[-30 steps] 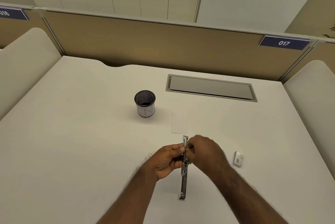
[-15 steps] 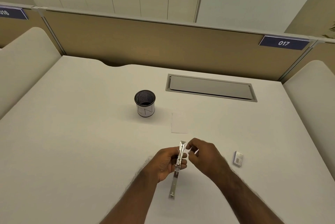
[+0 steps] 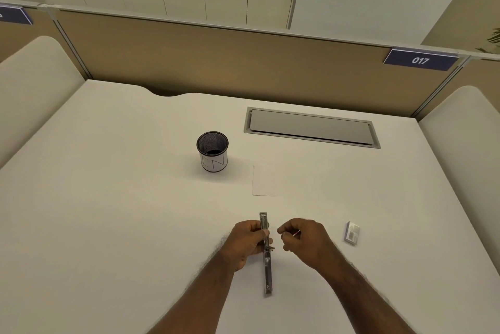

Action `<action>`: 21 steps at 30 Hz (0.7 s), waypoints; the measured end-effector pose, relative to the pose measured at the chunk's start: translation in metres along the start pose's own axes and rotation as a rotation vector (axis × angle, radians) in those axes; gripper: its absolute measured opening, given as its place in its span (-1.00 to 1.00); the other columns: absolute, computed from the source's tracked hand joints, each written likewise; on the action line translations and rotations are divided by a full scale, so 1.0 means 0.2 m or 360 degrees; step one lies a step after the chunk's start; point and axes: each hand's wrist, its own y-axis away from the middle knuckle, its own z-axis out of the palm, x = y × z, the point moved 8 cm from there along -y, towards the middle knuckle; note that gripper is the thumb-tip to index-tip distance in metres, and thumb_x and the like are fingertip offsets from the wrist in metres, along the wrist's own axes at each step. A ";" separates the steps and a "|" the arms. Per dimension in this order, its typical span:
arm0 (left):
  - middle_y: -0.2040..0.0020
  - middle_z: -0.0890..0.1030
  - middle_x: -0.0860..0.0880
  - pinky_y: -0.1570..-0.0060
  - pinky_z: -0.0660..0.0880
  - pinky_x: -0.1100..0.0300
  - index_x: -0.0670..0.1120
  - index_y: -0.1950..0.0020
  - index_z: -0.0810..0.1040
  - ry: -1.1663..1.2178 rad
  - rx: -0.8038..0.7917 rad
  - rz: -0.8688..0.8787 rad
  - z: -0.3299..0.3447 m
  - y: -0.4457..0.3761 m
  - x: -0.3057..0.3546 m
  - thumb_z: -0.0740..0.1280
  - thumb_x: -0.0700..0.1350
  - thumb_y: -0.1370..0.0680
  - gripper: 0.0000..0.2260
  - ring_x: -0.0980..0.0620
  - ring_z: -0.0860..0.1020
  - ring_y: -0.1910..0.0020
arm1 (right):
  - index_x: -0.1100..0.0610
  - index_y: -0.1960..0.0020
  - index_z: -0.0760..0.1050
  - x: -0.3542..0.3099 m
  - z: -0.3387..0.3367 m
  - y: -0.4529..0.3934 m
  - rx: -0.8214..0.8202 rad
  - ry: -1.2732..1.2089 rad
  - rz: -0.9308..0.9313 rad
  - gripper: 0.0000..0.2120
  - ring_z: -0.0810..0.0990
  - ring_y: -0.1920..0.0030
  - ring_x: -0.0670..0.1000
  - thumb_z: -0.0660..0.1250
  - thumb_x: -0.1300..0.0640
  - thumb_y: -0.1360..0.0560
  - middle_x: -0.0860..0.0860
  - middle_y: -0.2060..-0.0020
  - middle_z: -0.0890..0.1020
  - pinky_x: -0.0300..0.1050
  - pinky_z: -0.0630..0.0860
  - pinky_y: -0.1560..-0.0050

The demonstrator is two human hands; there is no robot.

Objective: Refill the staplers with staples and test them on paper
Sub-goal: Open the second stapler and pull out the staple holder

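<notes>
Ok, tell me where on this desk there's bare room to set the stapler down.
Widest bare patch: the desk left of the left hand, in front of the mesh cup. Also bare: between the paper and the staple box. It is crowded around the stapler and right hand.

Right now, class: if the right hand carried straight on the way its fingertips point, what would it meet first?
The right hand points left, so it would likely first meet the opened stapler gripped by the left hand; depth is unclear.
</notes>
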 end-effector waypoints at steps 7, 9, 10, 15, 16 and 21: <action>0.33 0.49 -0.09 0.14 0.63 -0.02 -0.13 0.30 0.52 -0.0528 0.0190 0.0101 -0.01 -0.06 0.03 0.33 -0.25 -0.53 -0.80 -0.01 0.48 0.33 | -0.08 0.24 0.58 0.04 0.00 0.02 -0.0006 -0.0059 0.0029 -0.89 0.66 0.31 -0.12 0.45 0.10 -0.41 -0.12 0.37 0.66 -0.31 0.53 0.20; 0.38 0.45 -0.09 0.16 0.61 -0.06 -0.13 0.35 0.48 -0.0782 0.0287 0.0159 -0.02 -0.06 0.06 0.34 -0.23 -0.49 -0.79 -0.04 0.42 0.36 | -0.08 0.24 0.59 0.04 -0.01 0.02 0.0004 -0.0065 0.0025 -0.90 0.65 0.27 -0.09 0.47 0.08 -0.39 -0.13 0.33 0.67 -0.21 0.56 0.13; 0.41 0.44 -0.07 0.20 0.59 -0.03 -0.13 0.36 0.49 -0.0891 0.0318 0.0191 -0.02 -0.07 0.07 0.33 -0.22 -0.48 -0.79 -0.04 0.40 0.38 | -0.09 0.25 0.59 0.04 -0.01 0.02 0.0008 -0.0071 0.0025 -0.90 0.65 0.27 -0.08 0.48 0.08 -0.39 -0.13 0.31 0.67 -0.19 0.57 0.11; 0.32 0.60 0.07 0.36 0.39 0.30 -0.04 0.19 0.63 -0.1051 0.0455 0.0256 -0.04 -0.05 0.10 0.33 -0.16 -0.47 -0.91 0.04 0.53 0.31 | -0.07 0.22 0.60 0.06 -0.02 0.02 0.0041 -0.0120 0.0035 -0.93 0.64 0.27 -0.07 0.48 0.05 -0.39 -0.12 0.31 0.67 -0.15 0.59 0.11; 0.24 0.65 0.05 0.33 0.40 0.31 -0.05 0.12 0.65 -0.1058 0.0496 0.0245 -0.04 -0.05 0.11 0.33 -0.14 -0.46 -0.90 0.05 0.56 0.27 | -0.07 0.22 0.61 0.06 -0.02 0.02 0.0046 -0.0127 0.0035 -0.94 0.64 0.28 -0.07 0.47 0.05 -0.40 -0.12 0.31 0.67 -0.15 0.59 0.11; 0.09 0.69 0.05 0.28 0.41 0.32 -0.02 0.01 0.64 -0.1116 0.0684 0.0232 -0.04 -0.04 0.12 0.32 -0.11 -0.47 -0.84 0.06 0.59 0.22 | -0.06 0.21 0.61 0.06 -0.02 0.01 0.0036 -0.0154 0.0031 -0.94 0.66 0.25 -0.03 0.47 0.06 -0.41 -0.11 0.31 0.66 -0.11 0.59 0.09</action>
